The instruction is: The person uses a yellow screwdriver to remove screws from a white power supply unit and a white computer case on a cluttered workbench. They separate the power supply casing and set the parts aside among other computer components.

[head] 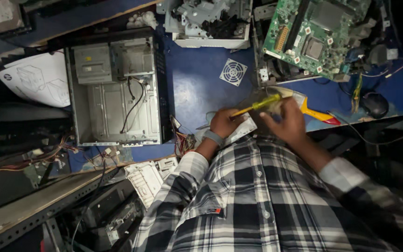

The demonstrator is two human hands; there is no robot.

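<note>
- Lying open on the blue workbench (197, 88), the grey metal computer case (117, 93) exposes its interior for access.
- Left hand (224, 122) fingers close around the yellow-handled screwdriver (256, 106), held over the bench edge.
- Right hand (285, 122) fingers curl at the handle end, steadying it.

Far left of the bench (197, 88): a white paper sheet (36, 79), roughly rectangular and lying at a tilt, printed with grey line drawings of boxes and a small round dark mark at its left corner. It lies just beside the open grey computer case (115, 91), its right edge partly tucked behind the case wall. Inside the case, on the metal drive at the upper left, a small yellow sticker (88, 59). I see no packages, signs or screens.
</note>
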